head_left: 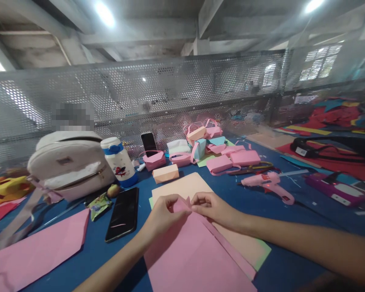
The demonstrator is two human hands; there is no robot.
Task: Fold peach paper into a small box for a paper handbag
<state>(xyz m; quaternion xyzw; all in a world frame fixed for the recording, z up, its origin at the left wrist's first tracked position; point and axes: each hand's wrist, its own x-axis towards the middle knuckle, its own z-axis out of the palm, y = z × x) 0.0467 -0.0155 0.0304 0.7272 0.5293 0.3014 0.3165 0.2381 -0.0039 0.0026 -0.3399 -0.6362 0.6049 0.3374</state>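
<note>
Both of my hands meet at the far end of a large pink paper sheet (194, 255). My left hand (168, 213) is closed on the sheet's far corner, thumb on top. The fingers of my right hand (211, 207) are curled in a pinch at the folded tip beside it. A long narrow fold or strip runs down the sheet's right side. Beneath it lie peach paper sheets (182, 183), with a green sheet (263, 253) showing at the edge. A peach paper box (166, 174) stands just beyond the stack.
A black phone (122, 215), snack packet (99, 206), bottle (120, 162) and white backpack (69, 162) are on the left. Pink paper boxes (245, 157) stand behind. Rightward lie a pink glue gun (269, 184), its cord, scissors (255, 167) and a purple device (337, 190). Perforated metal panels (176, 89) border the back.
</note>
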